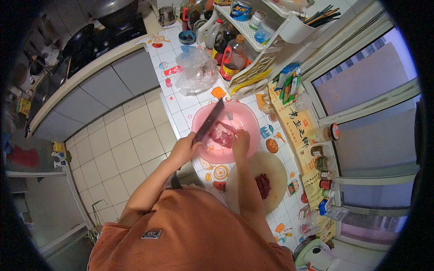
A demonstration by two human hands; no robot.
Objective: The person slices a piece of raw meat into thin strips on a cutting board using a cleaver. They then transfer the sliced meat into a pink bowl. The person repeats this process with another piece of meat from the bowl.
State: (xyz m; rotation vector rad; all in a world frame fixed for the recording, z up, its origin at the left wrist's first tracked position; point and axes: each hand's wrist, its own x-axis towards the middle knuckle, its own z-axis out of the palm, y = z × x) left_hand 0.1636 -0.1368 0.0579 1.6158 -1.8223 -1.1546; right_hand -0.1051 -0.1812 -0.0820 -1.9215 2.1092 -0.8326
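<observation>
My left hand [184, 149] is closed on the handle of a kitchen knife [209, 122] with a wide dark blade, which slants up over the left side of a pink plastic basin [252, 118]. A piece of raw red meat [222, 135] with pale fat is in the basin, to the right of the blade. My right hand [241, 142] grips the right end of the meat, its fingertips partly hidden. Below the basin, under my right forearm, is a round cutting board [278, 169] with a small pile of dark red chopped meat [263, 186].
Beyond the basin are a crumpled plastic bag [195, 71], a sauce bottle [232, 59] and a white shelf rack [251, 34]. Spice jars [318, 150] line the window side at the right. A stove with a wok [79, 40] stands at the upper left.
</observation>
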